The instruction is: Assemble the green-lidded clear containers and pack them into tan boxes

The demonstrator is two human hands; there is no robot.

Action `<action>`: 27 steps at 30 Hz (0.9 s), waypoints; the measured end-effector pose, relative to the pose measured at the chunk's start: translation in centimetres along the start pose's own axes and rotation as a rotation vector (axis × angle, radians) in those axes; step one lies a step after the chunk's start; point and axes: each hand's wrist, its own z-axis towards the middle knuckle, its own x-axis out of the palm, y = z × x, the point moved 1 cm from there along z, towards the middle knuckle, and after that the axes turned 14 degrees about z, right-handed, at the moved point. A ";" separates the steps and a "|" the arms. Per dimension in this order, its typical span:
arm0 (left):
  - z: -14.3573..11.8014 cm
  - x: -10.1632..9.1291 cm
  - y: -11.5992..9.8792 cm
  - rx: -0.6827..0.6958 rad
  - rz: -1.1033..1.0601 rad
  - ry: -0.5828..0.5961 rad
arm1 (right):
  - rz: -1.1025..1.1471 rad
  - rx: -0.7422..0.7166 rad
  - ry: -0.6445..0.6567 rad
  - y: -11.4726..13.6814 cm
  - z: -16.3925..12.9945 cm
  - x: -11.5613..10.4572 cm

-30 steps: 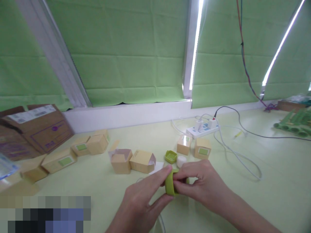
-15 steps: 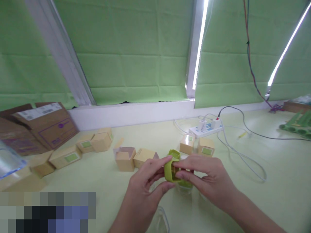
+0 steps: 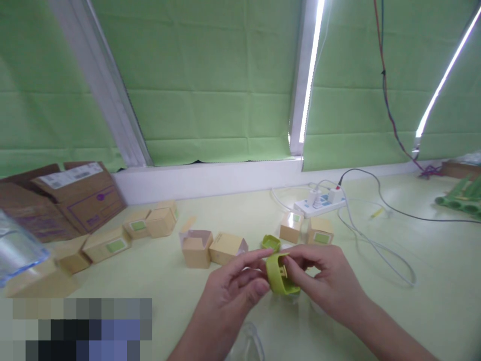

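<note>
Some of the green case (image 3: 275, 277) hides behind the right hand (image 3: 326, 271) grasping it; left hand (image 3: 233, 295), grip unclear.

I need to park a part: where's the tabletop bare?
Bare: tabletop left of the left hand, nearer than the open box; also between the right hand and white cable. Crowded: beyond the green cup, by the green tray.

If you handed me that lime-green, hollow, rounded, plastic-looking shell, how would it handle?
The shell is probably stiff: it shows a clean curve between the left hand and right hand. It looks light, being hollow with thin walls. Its rounded outside might make it rock or roll.
</note>
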 end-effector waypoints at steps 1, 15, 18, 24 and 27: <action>0.1 -0.1 0.1 -0.007 0.027 -0.027 | 0.007 -0.011 -0.016 0.1 0.0 0.0; -0.1 0.7 -0.3 -0.041 0.099 0.049 | -0.045 -0.157 0.045 0.3 -0.2 0.2; -0.1 0.2 -0.3 -0.003 0.188 -0.028 | -0.055 -0.167 0.038 0.3 -0.3 0.2; -0.3 -0.5 -0.9 0.062 0.360 -0.130 | -0.053 -0.130 0.026 0.2 -0.4 0.3; -0.4 -0.5 -1.3 0.068 0.389 -0.148 | -0.050 -0.134 0.017 0.3 -0.5 0.3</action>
